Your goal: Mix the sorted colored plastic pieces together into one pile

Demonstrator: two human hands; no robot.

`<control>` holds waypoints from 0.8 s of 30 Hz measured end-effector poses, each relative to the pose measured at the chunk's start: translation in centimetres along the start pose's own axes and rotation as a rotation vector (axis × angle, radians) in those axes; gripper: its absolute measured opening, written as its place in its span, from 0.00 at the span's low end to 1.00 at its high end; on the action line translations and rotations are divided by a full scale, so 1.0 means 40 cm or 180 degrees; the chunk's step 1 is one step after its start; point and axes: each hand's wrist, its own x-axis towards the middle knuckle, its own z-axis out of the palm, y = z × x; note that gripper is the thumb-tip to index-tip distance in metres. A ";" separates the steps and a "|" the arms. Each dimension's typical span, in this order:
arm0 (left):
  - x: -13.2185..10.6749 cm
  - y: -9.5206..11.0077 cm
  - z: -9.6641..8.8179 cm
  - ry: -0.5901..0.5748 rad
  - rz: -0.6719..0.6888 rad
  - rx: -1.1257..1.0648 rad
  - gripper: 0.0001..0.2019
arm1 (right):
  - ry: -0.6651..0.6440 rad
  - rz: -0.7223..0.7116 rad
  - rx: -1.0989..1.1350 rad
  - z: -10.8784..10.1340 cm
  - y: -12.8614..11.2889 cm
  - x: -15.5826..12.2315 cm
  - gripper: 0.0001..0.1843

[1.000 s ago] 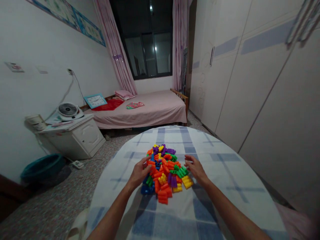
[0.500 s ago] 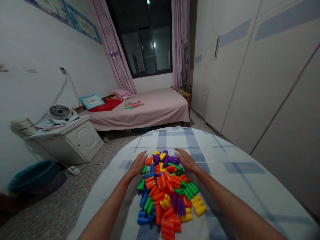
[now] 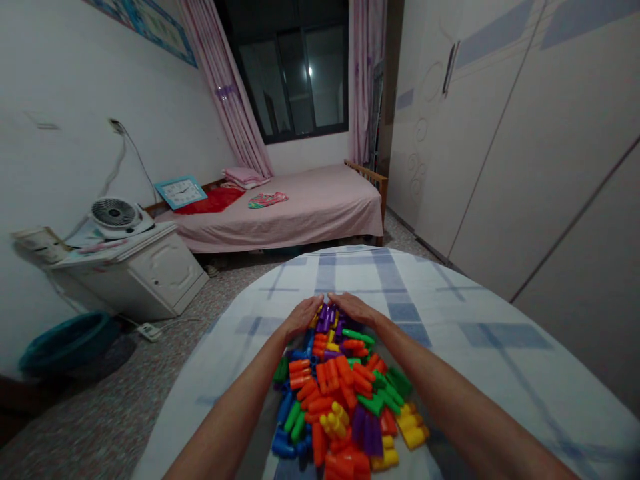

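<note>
A pile of plastic building blocks (image 3: 330,387) in orange, green, blue, yellow and purple lies on the table between my forearms. My left hand (image 3: 304,316) curves round the far left of the pile, fingers stretched out and touching the blocks there. Opposite it, my right hand (image 3: 356,311) lies along the far right side, also with fingers extended. The two sets of fingertips almost meet beyond the purple blocks (image 3: 327,317). Neither hand grasps a block. Yellow blocks (image 3: 413,427) sit beside my right forearm, and blue blocks (image 3: 284,443) are at the near left.
A blue-and-white checked cloth (image 3: 450,307) covers the round table. Beyond stands a bed (image 3: 320,200) with a pink sheet. At the left are a white cabinet (image 3: 160,280) with a fan (image 3: 116,215) on it and a teal basin (image 3: 70,343) on the floor. A wardrobe (image 3: 500,167) stands right.
Both hands have moved inward at the far end of the pile, from wide apart to fingertips nearly touching. The purple and yellow blocks there are pushed closer together. The camera view has shifted slightly.
</note>
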 end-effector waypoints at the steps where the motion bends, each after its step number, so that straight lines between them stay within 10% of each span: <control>1: -0.013 0.012 -0.002 -0.0019 0.0007 -0.0129 0.27 | -0.0044 -0.0032 0.0049 -0.006 -0.012 -0.017 0.34; 15: -0.371 0.164 0.073 0.0692 0.1128 0.0202 0.15 | 0.0697 -0.1126 -0.0362 0.088 -0.179 -0.383 0.09; 24: -0.419 -0.068 0.039 0.1699 0.0116 0.0423 0.20 | 0.2186 -0.0079 -0.0989 0.087 0.004 -0.532 0.20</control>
